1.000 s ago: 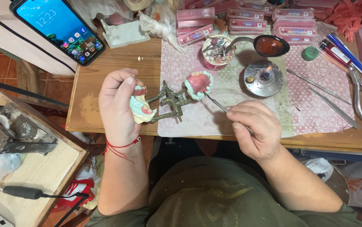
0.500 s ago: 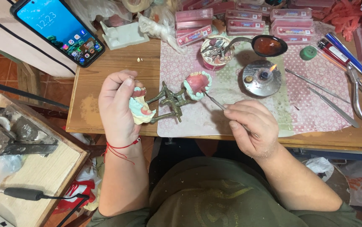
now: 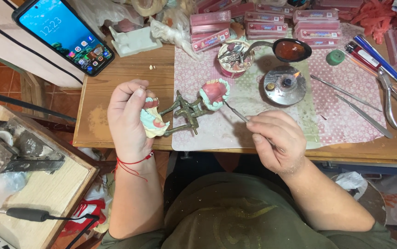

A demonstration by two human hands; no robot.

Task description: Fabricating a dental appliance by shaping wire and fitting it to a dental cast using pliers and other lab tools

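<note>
My left hand (image 3: 129, 121) is clenched around a pale green-white plaster cast (image 3: 151, 123) with pink wax on it. The cast sits at one end of a dull brass-coloured hinged metal frame (image 3: 185, 112) that juts out to the right of that hand. At the frame's far end is the second cast (image 3: 214, 93) — a horseshoe of pink wax with a row of whitish teeth along its rim, glossy and smooth against the chalky plaster.

My right hand (image 3: 276, 140) pinches a thin steel instrument (image 3: 236, 113) like a pen, its tip touching the lower edge of that second cast. Everything hangs just above a pink dotted mat (image 3: 346, 117) on the wooden table (image 3: 120, 78). Beyond the right hand stands a round metal burner (image 3: 284, 85) with a small flame — beside it a spoon (image 3: 288, 50) of reddish wax.
</note>
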